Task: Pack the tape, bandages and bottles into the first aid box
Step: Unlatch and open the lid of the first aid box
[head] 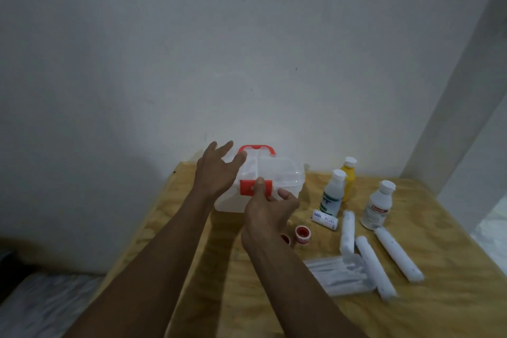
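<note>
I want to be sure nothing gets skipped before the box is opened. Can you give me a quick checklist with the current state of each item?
1. Red latch under right hand fingertips: ok.
2. Left hand steadying first aid box: cannot tell, it is open by the lid.
3. Lid unlatched: not ok, looks closed.
4. Three bottles upright: ok.
5. Bandage rolls and tape within reach on table: ok.

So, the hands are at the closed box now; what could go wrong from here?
1. The right hand presses the red latch of the translucent plastic first aid box; the light box may slide on the wooden table.
2. The three upright white-capped bottles stand near the box and may be knocked over.
</note>
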